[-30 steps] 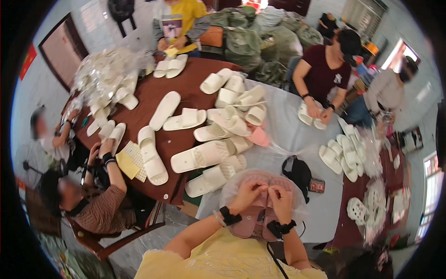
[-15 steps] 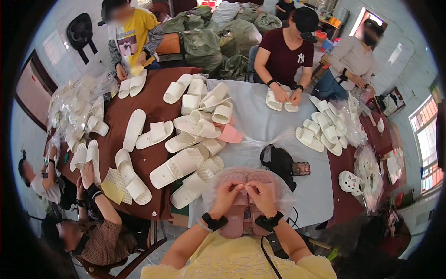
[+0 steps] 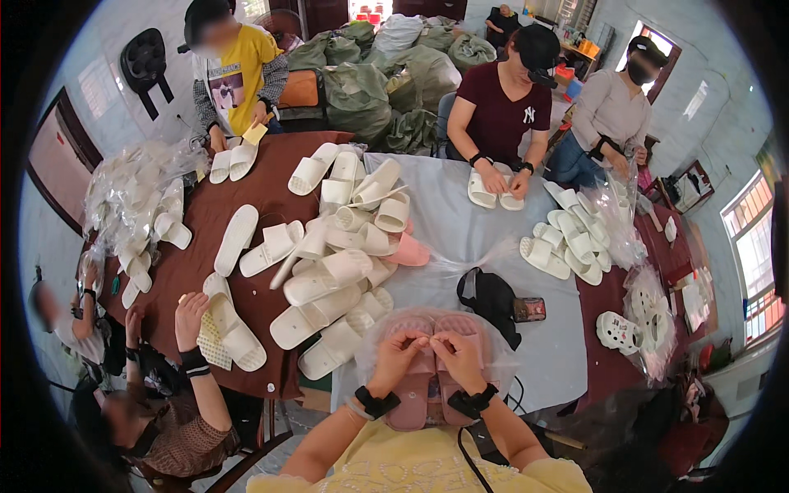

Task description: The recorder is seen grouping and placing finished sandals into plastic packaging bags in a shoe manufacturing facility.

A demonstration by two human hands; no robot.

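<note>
While a maroon shirt (image 3: pixel 500 94) shows lettering (image 3: pixel 528 117), both hands (image 3: pixel 399 361) (image 3: pixel 459 361) pinch closed over pink slippers (image 3: pixel 408 401).

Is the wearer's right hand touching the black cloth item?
Apart: the head view shows clear plastic in the gap between the right hand and the black cloth item.

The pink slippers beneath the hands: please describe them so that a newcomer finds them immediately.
Find the pale grey table cover. At its near edge, beneath the left hand and right hand, the slippers lie side by side. Their dusty pink sets them apart from the white slippers to the left.
</note>
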